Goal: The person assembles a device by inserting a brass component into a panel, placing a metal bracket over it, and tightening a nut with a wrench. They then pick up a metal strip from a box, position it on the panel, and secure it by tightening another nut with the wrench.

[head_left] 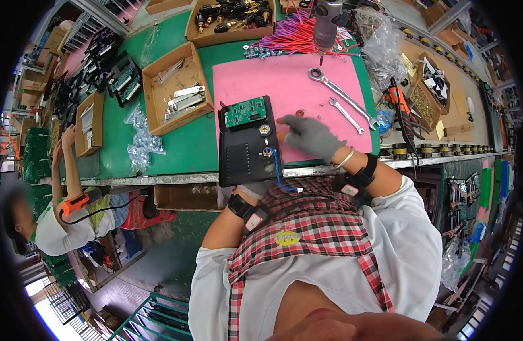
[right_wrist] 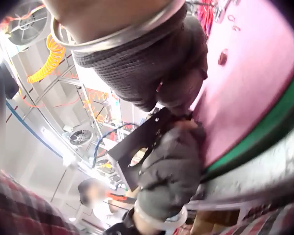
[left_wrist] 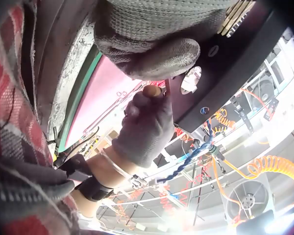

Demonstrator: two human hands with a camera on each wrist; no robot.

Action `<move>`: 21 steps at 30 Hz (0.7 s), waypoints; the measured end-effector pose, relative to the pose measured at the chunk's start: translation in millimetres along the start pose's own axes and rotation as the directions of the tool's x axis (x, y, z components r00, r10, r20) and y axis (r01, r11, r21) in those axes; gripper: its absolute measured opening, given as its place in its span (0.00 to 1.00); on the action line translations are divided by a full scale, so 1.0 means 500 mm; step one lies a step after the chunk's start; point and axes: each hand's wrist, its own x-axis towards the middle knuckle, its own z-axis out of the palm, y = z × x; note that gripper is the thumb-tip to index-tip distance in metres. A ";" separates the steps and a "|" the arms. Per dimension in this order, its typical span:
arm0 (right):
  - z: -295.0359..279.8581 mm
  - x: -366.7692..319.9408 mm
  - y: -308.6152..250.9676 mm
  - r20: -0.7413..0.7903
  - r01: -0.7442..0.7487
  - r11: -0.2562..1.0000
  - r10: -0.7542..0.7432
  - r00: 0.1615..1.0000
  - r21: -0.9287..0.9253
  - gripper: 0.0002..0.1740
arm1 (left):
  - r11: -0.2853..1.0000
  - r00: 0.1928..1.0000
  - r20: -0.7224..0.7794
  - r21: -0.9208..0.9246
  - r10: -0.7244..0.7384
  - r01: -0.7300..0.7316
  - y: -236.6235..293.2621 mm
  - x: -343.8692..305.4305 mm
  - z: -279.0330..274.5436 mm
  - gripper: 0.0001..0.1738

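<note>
Black panel (head_left: 233, 141), green circuit board (head_left: 245, 112) at far end: long axis roughly square to table's (head_left: 184, 152) near edge, near end overhanging. Left hand (head_left: 258, 188), nearer: grips near end. Right hand (head_left: 315, 138): just right of panel; cannot tell whether fingers pinch anything.

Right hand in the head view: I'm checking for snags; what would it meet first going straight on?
The right hand would probably meet the black panel first, at its nearest edge; depth is unclear, and they may already touch.
</note>
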 end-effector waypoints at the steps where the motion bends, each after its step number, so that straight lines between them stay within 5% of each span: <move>1: -0.009 0.008 0.032 -0.083 0.060 0.993 -0.068 0.994 -0.097 0.21 | 0.998 0.999 0.052 -0.059 0.004 -0.001 -0.005 -0.002 -0.021 0.16; 3: -0.042 0.032 0.074 -0.219 0.158 0.940 -0.230 0.948 -0.303 0.17 | 0.991 0.996 -0.087 -0.128 0.034 -0.045 -0.011 -0.009 -0.066 0.14; 7: -0.069 0.045 0.115 -0.150 0.091 0.866 -0.188 0.971 -0.492 0.13 | 0.996 0.957 -0.283 -0.052 0.060 -0.078 -0.016 -0.016 -0.048 0.12; 13: -0.053 0.054 0.111 -0.092 0.107 0.799 -0.199 0.976 -0.592 0.11 | 0.989 0.966 -0.238 0.128 0.105 -0.077 -0.015 -0.018 -0.029 0.11; 16: -0.052 0.065 0.109 -0.054 0.117 0.787 -0.188 0.981 -0.606 0.08 | 0.990 0.965 -0.264 -0.133 0.006 -0.043 -0.016 -0.019 -0.064 0.10; 21: -0.052 0.073 0.119 -0.046 0.167 0.772 -0.246 0.968 -0.613 0.07 | 0.989 0.972 -0.234 -0.140 0.010 -0.044 -0.011 -0.017 -0.044 0.10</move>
